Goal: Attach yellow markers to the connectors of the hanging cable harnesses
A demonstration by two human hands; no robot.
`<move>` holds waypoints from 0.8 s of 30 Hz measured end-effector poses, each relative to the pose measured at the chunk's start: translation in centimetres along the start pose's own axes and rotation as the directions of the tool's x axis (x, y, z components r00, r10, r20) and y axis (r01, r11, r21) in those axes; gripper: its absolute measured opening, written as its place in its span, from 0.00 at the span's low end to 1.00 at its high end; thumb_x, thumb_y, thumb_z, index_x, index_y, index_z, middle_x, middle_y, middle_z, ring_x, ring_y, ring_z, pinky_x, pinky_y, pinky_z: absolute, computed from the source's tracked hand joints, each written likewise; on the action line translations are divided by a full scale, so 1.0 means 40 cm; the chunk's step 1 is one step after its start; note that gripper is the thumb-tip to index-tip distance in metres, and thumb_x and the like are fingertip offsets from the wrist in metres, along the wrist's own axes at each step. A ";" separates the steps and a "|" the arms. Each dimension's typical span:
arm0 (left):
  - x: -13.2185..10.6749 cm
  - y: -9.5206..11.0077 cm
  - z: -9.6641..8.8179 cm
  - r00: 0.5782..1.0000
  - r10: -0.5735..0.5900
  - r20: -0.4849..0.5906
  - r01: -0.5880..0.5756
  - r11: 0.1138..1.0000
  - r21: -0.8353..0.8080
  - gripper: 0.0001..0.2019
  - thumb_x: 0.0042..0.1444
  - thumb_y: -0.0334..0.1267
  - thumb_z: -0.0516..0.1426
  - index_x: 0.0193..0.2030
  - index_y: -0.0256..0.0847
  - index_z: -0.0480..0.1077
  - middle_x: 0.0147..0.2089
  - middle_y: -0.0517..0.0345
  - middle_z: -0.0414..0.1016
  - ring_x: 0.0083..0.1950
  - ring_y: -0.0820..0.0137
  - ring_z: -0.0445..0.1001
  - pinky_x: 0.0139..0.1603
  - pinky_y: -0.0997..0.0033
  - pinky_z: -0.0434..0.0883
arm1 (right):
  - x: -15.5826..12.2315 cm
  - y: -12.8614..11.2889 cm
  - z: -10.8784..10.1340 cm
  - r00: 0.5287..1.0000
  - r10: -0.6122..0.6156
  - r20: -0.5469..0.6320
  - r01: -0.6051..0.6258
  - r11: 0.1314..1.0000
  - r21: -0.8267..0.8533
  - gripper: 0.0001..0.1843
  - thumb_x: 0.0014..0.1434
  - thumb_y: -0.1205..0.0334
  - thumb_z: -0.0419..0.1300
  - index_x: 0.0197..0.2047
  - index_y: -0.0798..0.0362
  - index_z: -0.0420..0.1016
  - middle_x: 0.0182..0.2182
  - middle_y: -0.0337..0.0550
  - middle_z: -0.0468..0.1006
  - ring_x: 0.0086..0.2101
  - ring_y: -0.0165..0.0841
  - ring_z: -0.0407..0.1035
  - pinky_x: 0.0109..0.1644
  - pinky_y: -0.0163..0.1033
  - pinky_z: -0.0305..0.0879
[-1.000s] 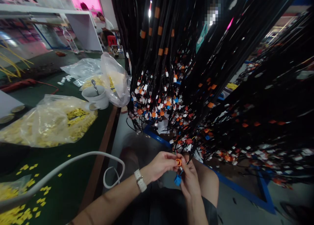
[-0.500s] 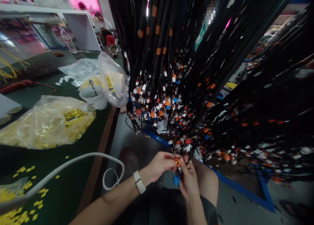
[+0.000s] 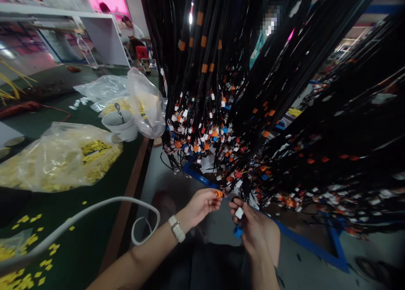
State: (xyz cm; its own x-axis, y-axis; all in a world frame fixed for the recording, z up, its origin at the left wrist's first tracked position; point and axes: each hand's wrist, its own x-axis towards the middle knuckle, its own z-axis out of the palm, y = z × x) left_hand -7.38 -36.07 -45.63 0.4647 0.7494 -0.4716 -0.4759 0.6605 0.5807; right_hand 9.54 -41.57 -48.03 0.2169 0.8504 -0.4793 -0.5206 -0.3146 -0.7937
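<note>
Between the thumb and fingers of my left hand (image 3: 204,204) is a small orange connector (image 3: 218,194). My right hand (image 3: 249,226) sits a little to the right, its fingers curled about a white connector (image 3: 239,213). A blue connector (image 3: 237,231) hangs just under that white one, against the right fingers. Dense black wire harnesses (image 3: 202,79) hang in front of both hands, their lower ends crowded with white, orange, red and blue connectors (image 3: 202,134).
At left is a green table (image 3: 95,222) with a bag of yellow pieces (image 3: 63,159), loose yellow pieces (image 3: 31,239), a white cup (image 3: 122,125) holding a spoon, and a white hose (image 3: 104,201). A blue frame (image 3: 303,243) stands low at right. Another person (image 3: 136,30) sits far back.
My hands have moved apart. The left keeps the orange connector and has shifted slightly left and up; the right has moved right, and a white connector now shows in its fingers.
</note>
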 end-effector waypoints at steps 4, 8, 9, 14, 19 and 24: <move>0.014 -0.002 -0.013 0.998 0.006 -0.064 -0.005 1.000 0.011 0.09 0.46 0.28 0.57 0.36 0.30 0.71 0.33 0.50 0.74 0.30 0.74 0.72 0.36 0.73 0.69 | -0.006 -0.008 -0.012 1.000 -0.017 0.016 0.017 1.000 0.008 0.19 0.48 0.51 0.67 0.40 0.54 0.78 0.36 0.43 0.79 0.32 0.29 0.71 0.30 0.29 0.69; 0.015 -0.010 -0.016 0.994 0.005 -0.112 0.005 0.996 0.085 0.14 0.45 0.29 0.59 0.42 0.32 0.69 0.36 0.49 0.75 0.32 0.72 0.73 0.37 0.71 0.69 | -0.016 -0.009 -0.004 0.999 -0.031 0.019 0.030 0.998 0.061 0.18 0.47 0.52 0.67 0.40 0.54 0.78 0.31 0.38 0.76 0.24 0.23 0.63 0.20 0.26 0.61; 0.014 -0.012 -0.016 0.990 0.001 -0.142 0.016 0.993 0.114 0.15 0.44 0.29 0.59 0.42 0.33 0.69 0.37 0.49 0.75 0.33 0.71 0.73 0.37 0.71 0.69 | -0.017 -0.009 -0.003 0.999 -0.031 0.020 0.029 0.996 0.088 0.18 0.47 0.53 0.68 0.39 0.55 0.77 0.30 0.38 0.75 0.23 0.22 0.61 0.19 0.26 0.59; 0.009 -0.025 -0.021 0.970 0.003 -0.242 0.050 0.976 0.212 0.17 0.42 0.30 0.59 0.42 0.35 0.68 0.37 0.52 0.73 0.37 0.71 0.72 0.39 0.71 0.68 | -0.018 -0.011 -0.013 0.998 0.038 0.046 -0.048 0.972 0.232 0.14 0.45 0.56 0.69 0.34 0.53 0.74 0.23 0.33 0.69 0.19 0.21 0.58 0.16 0.26 0.58; 0.003 -0.036 -0.015 0.962 0.057 -0.267 0.037 0.941 0.337 0.15 0.41 0.33 0.60 0.39 0.36 0.70 0.43 0.51 0.71 0.42 0.70 0.69 0.41 0.72 0.66 | -0.022 -0.019 -0.037 0.998 0.048 0.036 -0.055 0.962 0.268 0.09 0.47 0.60 0.67 0.32 0.50 0.71 0.21 0.33 0.68 0.17 0.24 0.60 0.13 0.27 0.57; -0.014 -0.052 0.023 0.968 0.133 -0.213 0.009 0.829 0.560 0.15 0.43 0.34 0.57 0.41 0.36 0.71 0.45 0.51 0.71 0.43 0.69 0.68 0.40 0.72 0.65 | -0.024 -0.025 -0.067 0.997 0.077 0.017 -0.078 0.926 0.370 0.13 0.46 0.60 0.68 0.33 0.53 0.70 0.23 0.33 0.69 0.18 0.20 0.60 0.16 0.22 0.59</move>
State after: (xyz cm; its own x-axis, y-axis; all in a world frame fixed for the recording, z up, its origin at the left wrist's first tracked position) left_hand -5.98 -37.87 -45.97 0.2270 0.8231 -0.5205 0.0277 0.5288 0.8483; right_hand 12.07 -43.22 -47.79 0.1623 0.8306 -0.5327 -0.8046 -0.2011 -0.5587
